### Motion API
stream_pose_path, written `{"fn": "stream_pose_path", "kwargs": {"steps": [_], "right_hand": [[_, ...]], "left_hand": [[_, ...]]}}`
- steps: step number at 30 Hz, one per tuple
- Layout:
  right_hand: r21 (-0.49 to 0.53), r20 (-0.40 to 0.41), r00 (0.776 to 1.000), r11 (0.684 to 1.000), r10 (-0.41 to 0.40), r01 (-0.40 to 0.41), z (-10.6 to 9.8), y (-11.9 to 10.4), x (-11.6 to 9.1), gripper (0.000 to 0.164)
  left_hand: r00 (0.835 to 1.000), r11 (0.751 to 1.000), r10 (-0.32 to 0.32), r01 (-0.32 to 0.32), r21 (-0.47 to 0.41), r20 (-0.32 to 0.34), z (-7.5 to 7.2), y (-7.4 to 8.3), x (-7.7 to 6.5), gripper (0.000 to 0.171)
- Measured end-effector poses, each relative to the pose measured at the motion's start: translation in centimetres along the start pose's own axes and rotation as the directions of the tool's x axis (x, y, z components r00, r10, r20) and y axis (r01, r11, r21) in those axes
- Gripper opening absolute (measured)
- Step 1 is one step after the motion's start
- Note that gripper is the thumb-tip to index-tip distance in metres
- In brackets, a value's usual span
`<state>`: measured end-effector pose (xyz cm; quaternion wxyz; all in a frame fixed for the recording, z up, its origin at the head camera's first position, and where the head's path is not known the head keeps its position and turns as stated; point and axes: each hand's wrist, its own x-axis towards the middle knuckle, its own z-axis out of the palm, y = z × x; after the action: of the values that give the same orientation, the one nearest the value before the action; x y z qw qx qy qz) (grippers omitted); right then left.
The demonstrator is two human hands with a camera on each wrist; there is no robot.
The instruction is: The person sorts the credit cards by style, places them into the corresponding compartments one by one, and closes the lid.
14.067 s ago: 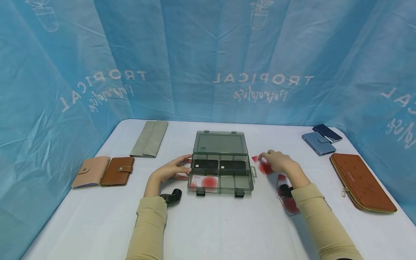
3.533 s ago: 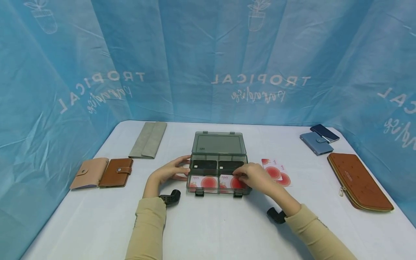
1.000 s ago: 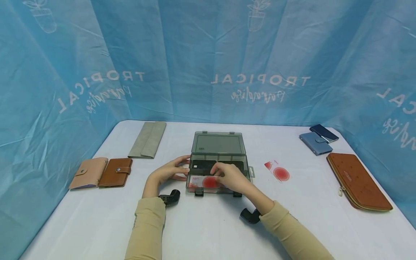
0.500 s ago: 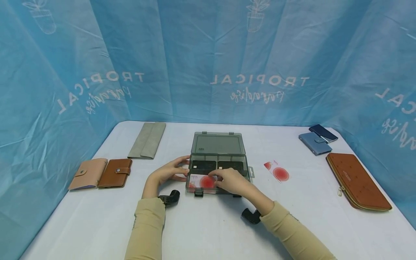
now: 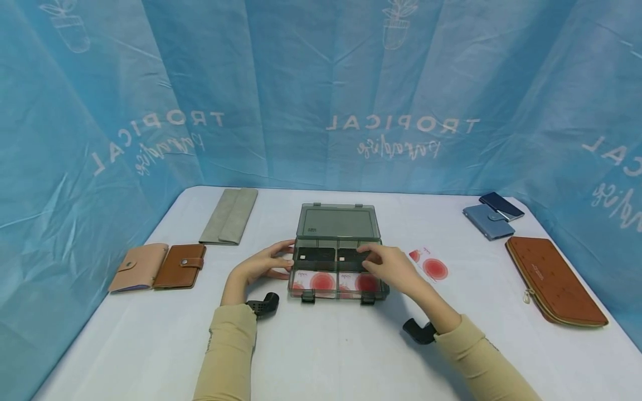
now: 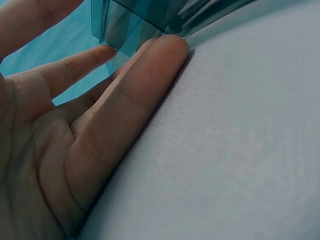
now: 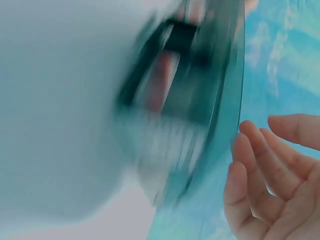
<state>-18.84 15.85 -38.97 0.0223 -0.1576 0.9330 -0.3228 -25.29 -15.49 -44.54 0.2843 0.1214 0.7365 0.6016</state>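
In the head view a translucent grey-green plastic box (image 5: 339, 297) stands with its lid (image 5: 339, 221) raised at the back. Black cards (image 5: 316, 256) lie in its two rear compartments, and red-and-white cards (image 5: 314, 281) in the two front ones. My left hand (image 5: 263, 262) steadies the box's left side with extended fingers; in the left wrist view its fingertips touch the wall. My right hand (image 5: 393, 270) hovers over the box's right side, fingers loosely bent and holding nothing, as the right wrist view also shows. Right of it lies a red-patterned card (image 5: 434, 269) on the table.
At left are a grey-green folded wallet (image 5: 229, 216), a pink card holder (image 5: 140, 267) and a brown card holder (image 5: 180, 266). A blue wallet (image 5: 488, 221), a dark blue card holder (image 5: 500, 205) and a brown zip pouch (image 5: 555, 281) lie at right.
Red-and-white cards have gone from the table into the front compartments, the latest at front left. My right hand has just let go there and moved right. My left hand has stayed.
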Motion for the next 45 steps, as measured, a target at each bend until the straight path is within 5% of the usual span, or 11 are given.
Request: {"fn": "stream_pose_path", "kwargs": {"steps": [10, 20, 25, 31, 38, 42, 45], "right_hand": [[-0.06, -0.097, 0.98, 0.982, 0.175, -0.181, -4.7, 6.8, -2.9, 0.032], [-0.19, 0.116, 0.918, 0.916, 0.379, -0.354, -6.8, 10.6, -3.7, 0.065], [-0.276, 0.094, 0.903, 0.883, 0.418, -0.38, -6.5, 11.1, -3.4, 0.059], [-0.248, 0.101, 0.893, 0.88, 0.439, -0.405, -6.3, 11.0, -2.8, 0.045], [-0.173, 0.119, 0.881, 0.884, 0.457, -0.435, -6.4, 11.3, -2.1, 0.063], [-0.141, 0.106, 0.896, 0.898, 0.432, -0.416, -6.4, 11.3, -2.0, 0.062], [-0.094, 0.051, 0.921, 0.92, 0.386, -0.38, -6.4, 10.9, -1.9, 0.046]], "left_hand": [[1.0, 1.0, -0.001, 0.001, 0.002, -0.007, 0.0, 0.1, 0.1, 0.075], [1.0, 1.0, 0.004, -0.004, 0.001, -0.005, 0.0, 0.0, 0.1, 0.074], [1.0, 1.0, 0.0, 0.0, 0.001, 0.0, 0.0, -0.2, 0.1, 0.074], [1.0, 1.0, -0.002, 0.003, 0.01, -0.011, 0.0, -0.3, 0.2, 0.074], [1.0, 1.0, -0.003, 0.003, 0.015, -0.014, 0.1, -0.2, 0.1, 0.073], [1.0, 1.0, -0.004, 0.005, 0.014, -0.011, 0.1, -0.2, 0.0, 0.073], [1.0, 1.0, -0.002, 0.002, 0.01, -0.011, 0.0, -0.1, 0.0, 0.073]]}}
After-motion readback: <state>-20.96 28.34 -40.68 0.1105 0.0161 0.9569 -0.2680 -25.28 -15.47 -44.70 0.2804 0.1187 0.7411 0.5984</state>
